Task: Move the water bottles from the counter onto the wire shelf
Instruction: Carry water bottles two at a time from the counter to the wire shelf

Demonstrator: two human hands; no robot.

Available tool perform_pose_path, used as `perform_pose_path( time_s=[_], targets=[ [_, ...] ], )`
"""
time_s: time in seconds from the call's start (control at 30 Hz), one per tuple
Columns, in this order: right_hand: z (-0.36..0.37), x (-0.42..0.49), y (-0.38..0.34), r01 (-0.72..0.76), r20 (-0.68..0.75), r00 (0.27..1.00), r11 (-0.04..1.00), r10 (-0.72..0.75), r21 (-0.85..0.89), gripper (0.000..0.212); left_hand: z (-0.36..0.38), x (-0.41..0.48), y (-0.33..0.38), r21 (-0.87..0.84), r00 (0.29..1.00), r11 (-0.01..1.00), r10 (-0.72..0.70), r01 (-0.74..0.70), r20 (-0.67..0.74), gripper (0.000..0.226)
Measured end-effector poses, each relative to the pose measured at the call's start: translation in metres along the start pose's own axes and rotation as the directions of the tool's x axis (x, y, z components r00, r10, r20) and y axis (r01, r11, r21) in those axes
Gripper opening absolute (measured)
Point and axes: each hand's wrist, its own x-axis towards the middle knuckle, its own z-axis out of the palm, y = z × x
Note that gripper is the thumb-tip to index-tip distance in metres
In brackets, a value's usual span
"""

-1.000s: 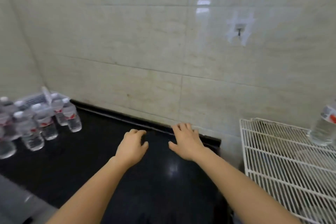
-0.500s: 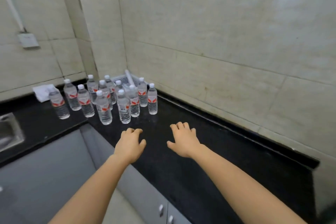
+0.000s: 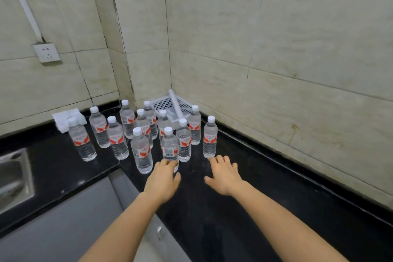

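Note:
Several clear water bottles with white caps and red labels stand upright in a cluster on the black counter (image 3: 244,187) in the corner. My left hand (image 3: 162,178) is open, palm down, and its fingertips reach the base of the nearest front bottle (image 3: 169,148). Open and empty as well, my right hand (image 3: 225,173) has its fingertips just below the rightmost bottle (image 3: 210,137). Another front bottle (image 3: 141,151) stands left of my left hand. The wire shelf is out of view.
A white perforated basket (image 3: 168,103) with a white tube in it sits in the corner behind the bottles. Folded white cloths (image 3: 68,117) lie at the back left. A steel sink (image 3: 12,176) is at the left edge. A wall socket (image 3: 47,52) hangs above.
The view has swung left from the wire shelf to the corner. Both hands have moved forward and now reach the front bottles.

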Motion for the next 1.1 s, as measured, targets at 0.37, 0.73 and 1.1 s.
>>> perform_pose_path(
  time_s=[0.37,0.73,1.1],
  targets=[
    [-0.006,0.12,-0.001,-0.143,-0.048,0.988,0.989,0.145,0.033,0.059,0.003,0.133,0.001,0.188,0.946,0.944,0.297,-0.272,-0.126,0.053],
    [-0.031,0.223,0.003,-0.288,-0.252,0.926,0.957,0.28,0.005,0.05,-0.008,0.259,-0.006,0.391,0.978,0.898,0.204,-0.201,0.034,0.047],
    [-0.021,0.23,0.028,-0.262,-0.225,0.942,0.964,0.247,-0.038,0.044,-0.003,0.277,0.003,0.522,0.953,0.81,0.144,-0.269,0.266,0.028]
  ],
)
